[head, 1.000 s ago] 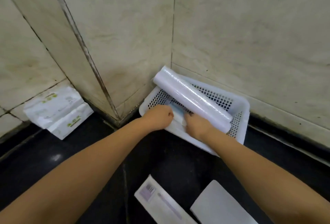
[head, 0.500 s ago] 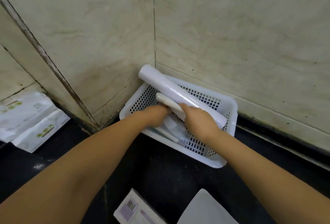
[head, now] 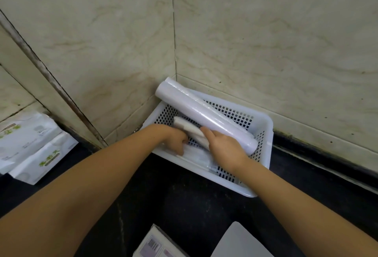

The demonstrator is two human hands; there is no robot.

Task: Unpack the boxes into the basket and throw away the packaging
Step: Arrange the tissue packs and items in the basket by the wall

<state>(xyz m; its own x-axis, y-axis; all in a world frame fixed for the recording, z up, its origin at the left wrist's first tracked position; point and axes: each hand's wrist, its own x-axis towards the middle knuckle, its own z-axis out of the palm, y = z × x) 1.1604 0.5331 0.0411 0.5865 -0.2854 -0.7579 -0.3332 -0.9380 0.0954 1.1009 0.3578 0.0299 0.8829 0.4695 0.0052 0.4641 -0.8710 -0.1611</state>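
Observation:
A white perforated plastic basket [head: 263, 166] sits in the corner on a black counter. A long roll of clear film [head: 202, 111] lies diagonally across it, its far end sticking out over the rim. Beneath the roll is a smaller whitish folded item [head: 190, 128]. My right hand [head: 224, 147] grips that item at its near end. My left hand [head: 176, 139] reaches into the basket beside it, fingers curled onto a flat clear packet [head: 199, 157] on the basket's floor. A white box with a barcode [head: 157, 244] lies at the bottom edge.
Marble-tiled walls meet right behind the basket. Two white tissue packs with green print [head: 30, 146] lean at the left wall. A white flat sheet or lid [head: 241, 242] lies at the bottom right, next to the barcode box.
Both hands moved deeper into the basket. The small whitish item, first hidden under my hands, now lies under the film roll. The view shifted left, then right again.

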